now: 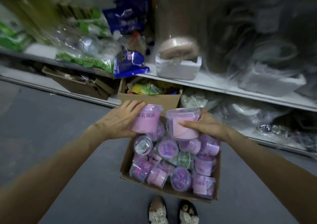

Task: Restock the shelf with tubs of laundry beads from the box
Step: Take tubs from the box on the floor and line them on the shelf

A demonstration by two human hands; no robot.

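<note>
Grey floor (pixel 60 129), with a stocked white shelf (pixel 214 87) behind. Left hand (pixel 120 120) grips left tub (pixel 145 120), fingers wrapped over the lid edge, label facing the camera. Right hand (pixel 204 125) grips right tub (pixel 184 129), thumb across the pink wall, tub tilted. Both are held side by side above the far edge of the open box (pixel 126 156), which stands on the floor packed with more tubs (pixel 168 148). Brown carton (pixel 149 98) on the lower shelf just beyond. Shoes (pixel 173 210) near the box's near edge.
</note>
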